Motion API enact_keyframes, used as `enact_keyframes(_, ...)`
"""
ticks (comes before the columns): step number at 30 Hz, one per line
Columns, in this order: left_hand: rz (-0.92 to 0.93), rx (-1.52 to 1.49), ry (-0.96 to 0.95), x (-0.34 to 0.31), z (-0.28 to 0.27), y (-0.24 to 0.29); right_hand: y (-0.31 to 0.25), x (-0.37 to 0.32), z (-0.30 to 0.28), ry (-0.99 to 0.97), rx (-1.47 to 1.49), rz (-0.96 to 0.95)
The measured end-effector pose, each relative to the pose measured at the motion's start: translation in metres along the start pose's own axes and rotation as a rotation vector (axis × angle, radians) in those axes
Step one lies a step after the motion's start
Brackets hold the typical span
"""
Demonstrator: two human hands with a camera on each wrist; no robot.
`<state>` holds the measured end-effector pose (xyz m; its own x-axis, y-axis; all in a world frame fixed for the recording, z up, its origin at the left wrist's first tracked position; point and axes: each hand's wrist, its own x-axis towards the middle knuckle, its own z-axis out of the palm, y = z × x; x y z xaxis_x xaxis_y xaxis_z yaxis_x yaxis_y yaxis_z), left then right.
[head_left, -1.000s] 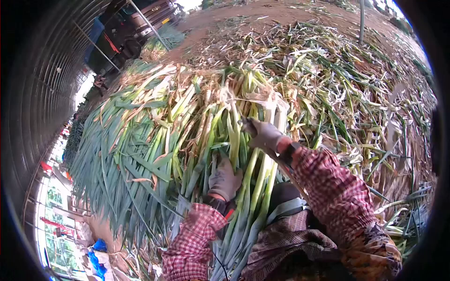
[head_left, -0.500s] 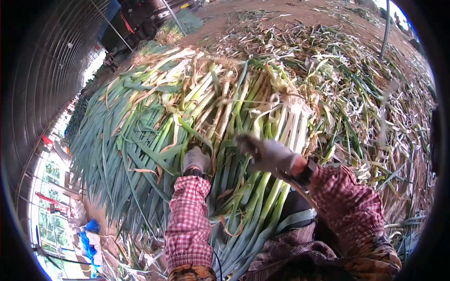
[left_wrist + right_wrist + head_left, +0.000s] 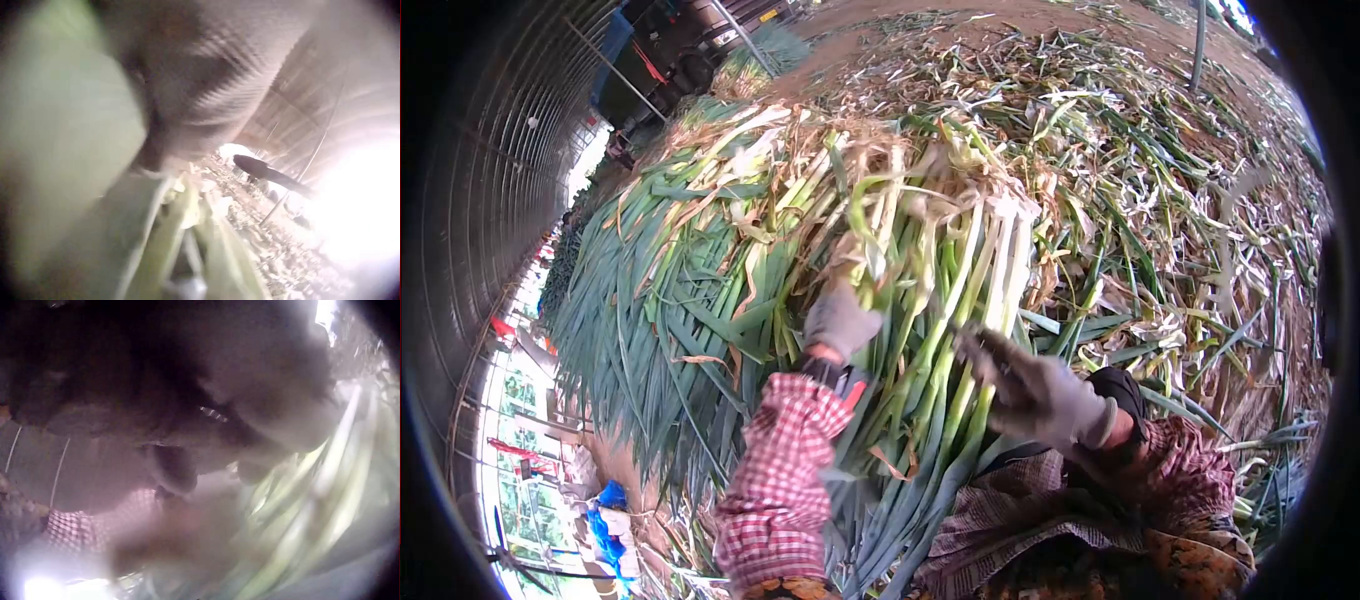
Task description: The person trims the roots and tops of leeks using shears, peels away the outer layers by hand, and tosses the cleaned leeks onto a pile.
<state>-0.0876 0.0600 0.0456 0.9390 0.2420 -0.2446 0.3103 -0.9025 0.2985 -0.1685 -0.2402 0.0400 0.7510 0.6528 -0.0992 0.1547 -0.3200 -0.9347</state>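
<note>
In the head view, the gloved left hand grips a blurred, bent green onion stalk over the middle of the pile. A wide green leaf lies close beside the left glove in the left wrist view. To the right, the gloved right hand hovers at the pale stalks, its dirty fingers stretched toward the left. The right wrist view shows the right glove dark and close, with a blurred brown shape below it that I cannot make out.
Long green leaves spread over the left side. Loose trimmings cover the ground at right. A metal post rises behind them, and a ribbed curved wall stands at far left. Blue material lies at lower left.
The left hand has come up out of the leaves with a stalk in its grip. The right hand has moved down and to the right, closer to the lap.
</note>
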Motion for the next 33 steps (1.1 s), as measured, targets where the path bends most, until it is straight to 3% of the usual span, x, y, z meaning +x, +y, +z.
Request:
enact_keyframes(1, 0.121, -0.120, 0.113, 0.021, 0.020, 0.002, -0.001, 0.004, -0.001, 0.078, 0.044, 0.083)
enact_keyframes(2, 0.134, -0.154, 0.126, 0.040, 0.029, 0.012, 0.013, 0.009, 0.001, 0.165, 0.040, -0.039)
enact_keyframes(3, 0.006, -0.103, 0.072, 0.027, 0.011, 0.046, 0.023, 0.015, 0.004, 0.218, 0.004, -0.149)
enact_keyframes(4, 0.065, -0.134, 0.082, 0.021, 0.004, 0.055, 0.032, 0.017, 0.008, 0.272, -0.026, -0.250)
enact_keyframes(5, 0.128, -0.165, 0.084, 0.018, 0.005, 0.063, 0.032, 0.013, 0.006, 0.297, -0.029, -0.230)
enact_keyframes(7, -0.022, -0.323, -0.220, 0.024, 0.013, 0.058, 0.032, 0.005, 0.000, 0.331, -0.034, -0.170)
enact_keyframes(9, 0.076, -0.234, -0.298, 0.038, 0.029, 0.025, 0.038, 0.003, -0.006, 0.352, -0.062, -0.186)
enact_keyframes(12, 0.151, 0.013, -0.299, 0.044, 0.040, 0.010, 0.005, 0.008, -0.013, 0.071, -0.089, 0.050)
enact_keyframes(13, 0.135, 0.022, -0.313, 0.042, 0.048, 0.005, 0.038, 0.024, -0.008, 0.157, -0.097, -0.131)
enact_keyframes(15, 0.115, 0.047, -0.318, 0.030, 0.049, 0.008, 0.048, 0.053, -0.017, 0.253, -0.169, 0.050)
enact_keyframes(16, 0.117, 0.074, -0.202, 0.016, 0.046, 0.011, 0.047, 0.063, -0.023, 0.307, -0.227, 0.110)
enact_keyframes(18, 0.040, 0.162, -0.042, -0.019, 0.027, 0.037, 0.064, 0.049, -0.009, 0.236, 0.071, -0.143)
enact_keyframes(20, 0.015, 0.253, 0.060, -0.023, 0.029, 0.036, 0.032, 0.007, -0.001, 0.082, 0.033, -0.133)
enact_keyframes(23, 0.025, 0.419, 0.101, -0.026, 0.023, 0.049, 0.007, -0.021, 0.010, -0.003, -0.018, -0.108)
enact_keyframes(25, 0.050, 0.361, 0.171, -0.020, 0.032, 0.042, 0.008, -0.011, 0.011, 0.047, 0.088, 0.079)
enact_keyframes(29, 0.063, 0.328, 0.180, -0.034, 0.020, 0.048, 0.009, 0.006, 0.017, 0.112, -0.032, -0.074)
enact_keyframes(33, 0.079, 0.248, 0.135, -0.038, 0.020, 0.043, 0.009, 0.063, -0.002, 0.137, -0.147, 0.185)
